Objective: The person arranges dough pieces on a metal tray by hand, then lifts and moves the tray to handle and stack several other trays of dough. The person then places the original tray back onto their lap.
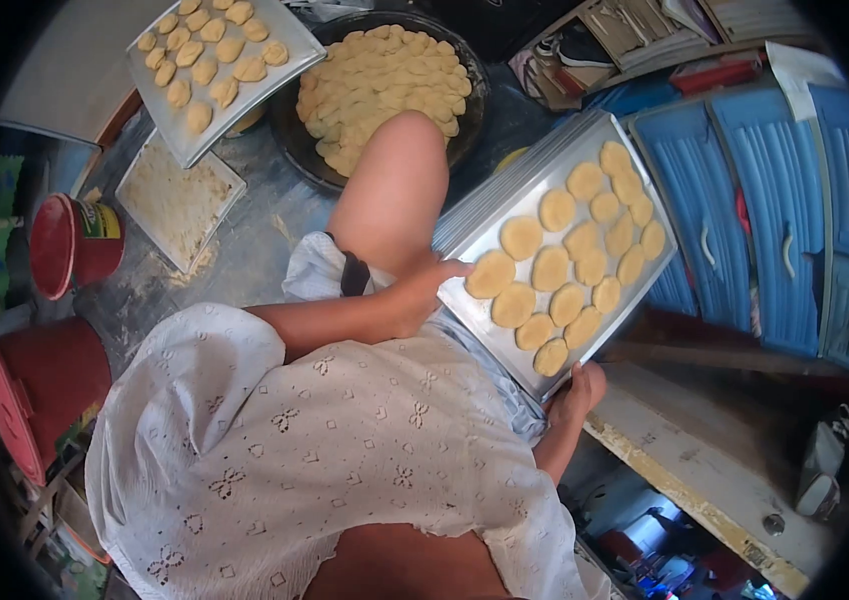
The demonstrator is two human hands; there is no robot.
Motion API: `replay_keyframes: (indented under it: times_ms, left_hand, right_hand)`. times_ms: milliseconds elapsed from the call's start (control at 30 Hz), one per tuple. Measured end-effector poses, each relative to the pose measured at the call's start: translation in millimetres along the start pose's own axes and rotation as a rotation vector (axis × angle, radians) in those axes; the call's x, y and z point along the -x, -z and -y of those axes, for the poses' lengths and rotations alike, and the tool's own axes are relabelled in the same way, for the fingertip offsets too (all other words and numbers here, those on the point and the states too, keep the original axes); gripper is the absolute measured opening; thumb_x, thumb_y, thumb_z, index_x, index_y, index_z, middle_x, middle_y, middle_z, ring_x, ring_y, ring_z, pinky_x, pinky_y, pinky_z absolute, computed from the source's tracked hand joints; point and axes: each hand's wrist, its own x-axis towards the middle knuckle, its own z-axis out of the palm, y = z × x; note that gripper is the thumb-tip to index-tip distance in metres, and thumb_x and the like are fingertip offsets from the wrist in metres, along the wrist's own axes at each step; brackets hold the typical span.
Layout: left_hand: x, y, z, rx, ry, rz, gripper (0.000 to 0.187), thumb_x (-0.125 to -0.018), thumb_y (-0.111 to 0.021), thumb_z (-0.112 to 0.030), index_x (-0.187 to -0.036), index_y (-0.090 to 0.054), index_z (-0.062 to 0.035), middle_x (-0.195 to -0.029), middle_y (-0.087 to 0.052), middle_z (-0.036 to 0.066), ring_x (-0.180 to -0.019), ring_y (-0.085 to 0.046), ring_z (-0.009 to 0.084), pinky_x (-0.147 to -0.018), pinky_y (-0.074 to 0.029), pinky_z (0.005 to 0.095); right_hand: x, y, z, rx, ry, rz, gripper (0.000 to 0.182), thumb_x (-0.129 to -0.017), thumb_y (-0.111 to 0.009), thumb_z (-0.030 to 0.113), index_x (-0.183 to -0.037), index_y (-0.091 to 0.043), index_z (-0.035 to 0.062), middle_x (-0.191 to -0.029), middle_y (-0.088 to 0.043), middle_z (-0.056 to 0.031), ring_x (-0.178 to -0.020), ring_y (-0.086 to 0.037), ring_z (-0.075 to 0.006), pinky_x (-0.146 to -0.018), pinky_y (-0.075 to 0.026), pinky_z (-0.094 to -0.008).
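Small red bucket [95, 240] is standing near larger red bucket [55, 380]. Blue drawers [760, 180] are showing pale handles [788, 252]; white sheet [793, 78] is hanging over them.

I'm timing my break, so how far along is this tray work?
Looks done: the far tray and the near tray both carry separate pale pieces. In hand: the left hand and right hand hold the near tray. Possibly left: the heaped pieces in the round pan; the residue-streaked tray holds none.

Partly out of sight
The held tray [480, 312] hides parts of the left hand [423, 292] and right hand [577, 395]; a knee [403, 150] overlaps the pan [480, 95]; the top edge crops the upper tray [295, 58].
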Motion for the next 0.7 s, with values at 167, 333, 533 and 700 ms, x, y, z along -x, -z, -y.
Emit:
replay_keyframes:
  times_ms: [167,333,533,700]
  left_hand:
    - [-9,6,7,0.075,0.002,0.034,0.037,-0.077,-0.061,-0.030,-0.105,-0.044,-0.0115,-0.102,-0.047,0.003,-0.089,-0.046,0.0118,-0.071,-0.036,0.0256]
    - [-46,18,40,-0.029,-0.083,-0.061,0.041,-0.077,-0.059,-0.022,-0.110,-0.043,-0.0033,-0.105,-0.049,0.008,-0.098,-0.050,0.0158,-0.080,-0.041,0.0259]
    - [-17,3,20,-0.094,-0.055,-0.146,0.043,-0.077,-0.058,-0.020,-0.112,-0.042,-0.0034,-0.108,-0.049,0.009,-0.101,-0.049,0.0168,-0.084,-0.039,0.0270]
    - [-11,5,12,-0.082,-0.028,0.027,0.060,-0.074,-0.060,-0.030,-0.118,-0.034,0.0020,-0.116,-0.039,0.014,-0.108,-0.039,0.0208,-0.090,-0.032,0.0322]
  right_hand:
    - [-38,31,-40,-0.084,-0.057,0.017,0.031,-0.080,-0.059,0.015,-0.105,-0.050,0.0004,-0.104,-0.054,-0.0108,-0.097,-0.050,-0.0251,-0.085,-0.040,-0.0389]
    - [-45,35,-47,-0.044,0.018,0.077,0.034,-0.082,-0.058,0.019,-0.108,-0.049,0.0006,-0.109,-0.054,-0.0127,-0.100,-0.050,-0.0268,-0.088,-0.039,-0.0400]
    - [-44,37,-42,-0.063,0.045,0.171,0.037,-0.082,-0.058,0.021,-0.111,-0.049,0.0003,-0.113,-0.053,-0.0136,-0.103,-0.049,-0.0274,-0.090,-0.038,-0.0408]
    - [-43,38,-41,-0.059,0.049,0.135,0.036,-0.082,-0.058,0.021,-0.110,-0.050,-0.0001,-0.112,-0.054,-0.0129,-0.104,-0.049,-0.0268,-0.092,-0.036,-0.0401]
